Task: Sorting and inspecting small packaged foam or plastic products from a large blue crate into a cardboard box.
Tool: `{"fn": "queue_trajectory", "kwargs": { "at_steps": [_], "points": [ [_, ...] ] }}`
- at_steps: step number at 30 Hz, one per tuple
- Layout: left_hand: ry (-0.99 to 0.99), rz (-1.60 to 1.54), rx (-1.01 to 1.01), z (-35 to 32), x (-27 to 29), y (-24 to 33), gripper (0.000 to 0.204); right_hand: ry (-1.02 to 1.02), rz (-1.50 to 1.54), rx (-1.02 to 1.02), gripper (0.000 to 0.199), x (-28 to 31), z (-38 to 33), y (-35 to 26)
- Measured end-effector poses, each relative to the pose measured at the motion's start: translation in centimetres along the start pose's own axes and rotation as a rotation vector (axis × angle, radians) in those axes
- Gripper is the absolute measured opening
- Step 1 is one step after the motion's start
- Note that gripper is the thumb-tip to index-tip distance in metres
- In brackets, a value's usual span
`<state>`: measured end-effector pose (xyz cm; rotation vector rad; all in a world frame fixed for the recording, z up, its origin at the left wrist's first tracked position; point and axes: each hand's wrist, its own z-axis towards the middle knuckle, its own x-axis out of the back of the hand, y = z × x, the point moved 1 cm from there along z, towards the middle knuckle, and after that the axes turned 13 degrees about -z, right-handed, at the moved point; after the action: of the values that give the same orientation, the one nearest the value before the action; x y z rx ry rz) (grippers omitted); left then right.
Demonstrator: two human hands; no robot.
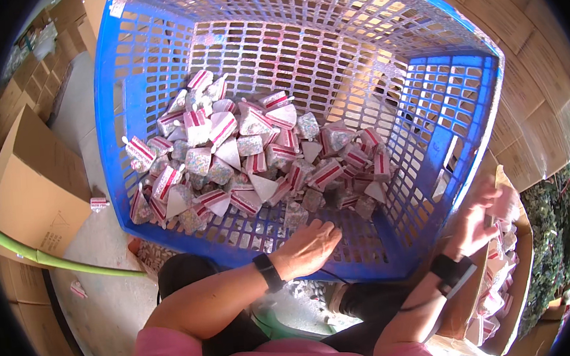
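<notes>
Many wedge-shaped pieces like cake slices (222, 126), white and pink-striped with speckled, glittery sides, lie heaped in a large blue plastic basket (438, 147) tilted toward me. My left hand (306, 250) is at the basket's near edge, fingers curled downward; whatever they may hold is hidden. Over an open carton (522, 244) on the right is my right hand (474, 224), its fingers apart and slightly blurred. A smeared pink-and-white piece (506, 203) shows just beyond its fingertips. More of the same pieces (494, 289) fill that carton.
Cardboard boxes (41, 182) stand on the left, and stacked cartons (516, 82) line the right. Dark green foliage (556, 232) lies beyond the open carton. A green curved tube (59, 260) crosses the left side. Loose pieces (99, 203) lie on the floor (94, 244).
</notes>
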<state>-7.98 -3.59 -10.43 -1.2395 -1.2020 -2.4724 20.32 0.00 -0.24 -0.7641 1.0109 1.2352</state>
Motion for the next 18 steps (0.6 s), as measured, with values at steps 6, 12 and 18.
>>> {"fn": "queue_trajectory", "kwargs": {
  "at_steps": [6,12,18],
  "points": [
    [-0.460,-0.013,0.211,-2.8,-0.9,-0.7,0.010,0.070,-1.044,-0.558,0.039,8.2,-1.1,8.0],
    [-0.438,-0.040,0.155,-3.0,-1.1,-0.3,0.010,-0.137,-2.224,-0.938,0.058,21.8,-7.1,18.0],
    [-0.359,-0.075,0.223,-3.5,-0.3,-1.5,0.011,-0.407,-2.674,-1.009,0.069,24.6,-9.9,21.6]
  ]
}}
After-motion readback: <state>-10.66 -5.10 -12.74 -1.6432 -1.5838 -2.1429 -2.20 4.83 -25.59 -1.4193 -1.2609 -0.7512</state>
